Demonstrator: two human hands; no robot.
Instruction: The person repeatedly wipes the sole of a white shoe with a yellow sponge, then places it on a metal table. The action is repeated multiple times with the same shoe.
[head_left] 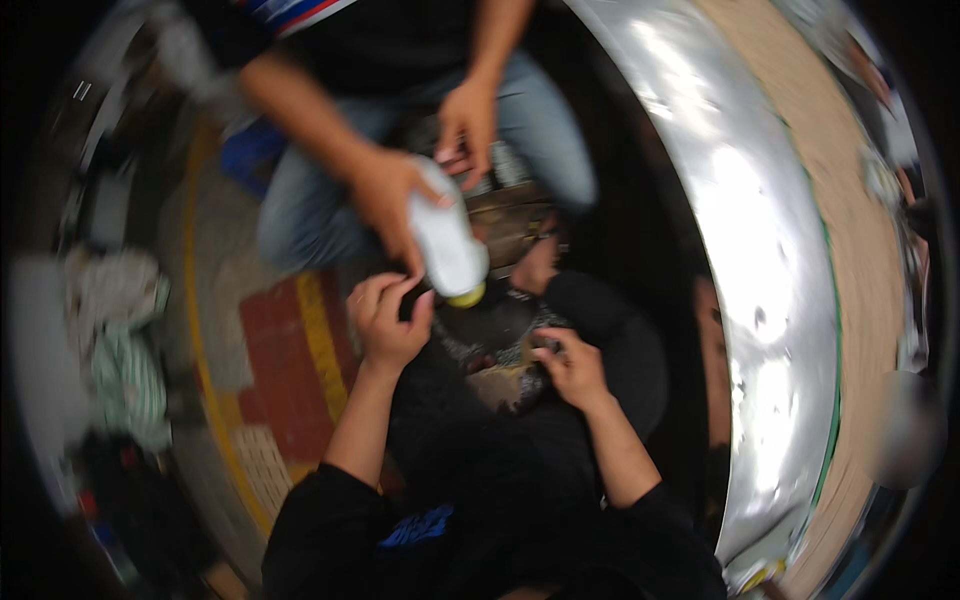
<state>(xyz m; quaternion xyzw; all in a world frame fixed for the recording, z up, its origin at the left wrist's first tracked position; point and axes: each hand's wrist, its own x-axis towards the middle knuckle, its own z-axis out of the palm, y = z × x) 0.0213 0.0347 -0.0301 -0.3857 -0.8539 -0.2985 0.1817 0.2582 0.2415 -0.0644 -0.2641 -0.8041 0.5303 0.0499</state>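
Two hands work near: the left hand (pixel 388 318) curled, fingertips by the bottle's cap; the right hand (pixel 570 366) pinching a dark, blurred part (pixel 505 375). Farther, one white bottle (pixel 447 240) tilts cap-down toward them, gripped by another person's hand (pixel 385 200). A curved metal edge (pixel 760 280) crowds the right.

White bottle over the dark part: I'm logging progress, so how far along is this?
Done: nothing visibly finished. In hand: another person's hand tips the white bottle, yellow end down, over the dark part. The left hand sits beside the bottle's tip; the right hand grips the part. Left: blur hides it.
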